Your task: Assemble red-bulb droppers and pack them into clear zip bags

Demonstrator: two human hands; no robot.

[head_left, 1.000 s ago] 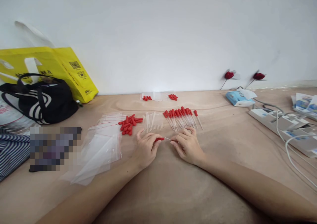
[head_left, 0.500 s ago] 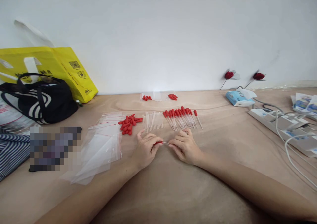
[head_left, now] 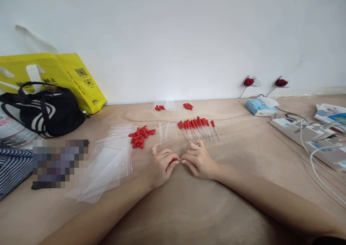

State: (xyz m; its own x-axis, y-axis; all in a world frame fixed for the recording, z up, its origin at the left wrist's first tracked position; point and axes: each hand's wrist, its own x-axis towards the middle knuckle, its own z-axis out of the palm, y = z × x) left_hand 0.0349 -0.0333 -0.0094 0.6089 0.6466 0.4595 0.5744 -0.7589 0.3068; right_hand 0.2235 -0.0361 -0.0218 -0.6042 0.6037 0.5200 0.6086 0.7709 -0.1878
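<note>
My 2 hands meet near the middle of the worktop [head_left: 243, 153], just in front of me, with a narrow gap between their fingertips. My left hand [head_left: 161, 167] pinches a red rubber cap [head_left: 175, 160] between thumb and fingers, so that only part of it shows; 1 finger of that hand sticks up, away from the grip. My right hand [head_left: 198, 161] has its fingertips closed on a thin clear tube [head_left: 180, 160], its other fingers curled in. The tube lies level, in line with the cap and right up against its mouth; I cannot tell how far it sits inside.

Beyond my left hand is a pile of loose red caps [head_left: 141, 138], at the edge of a spread of clear zip bags [head_left: 110, 160] that lies beside my left forearm. To the right of the pile, a row of bare clear tubes [head_left: 168, 132] lies side by side. Next to that, just beyond my right hand, capped droppers [head_left: 195, 124] lie in a slanting row, red ends toward the wall [head_left: 173, 43]. Farther back, close to the wall, small filled bags [head_left: 171, 105] lie flat, with red caps showing at 2 spots
</note>
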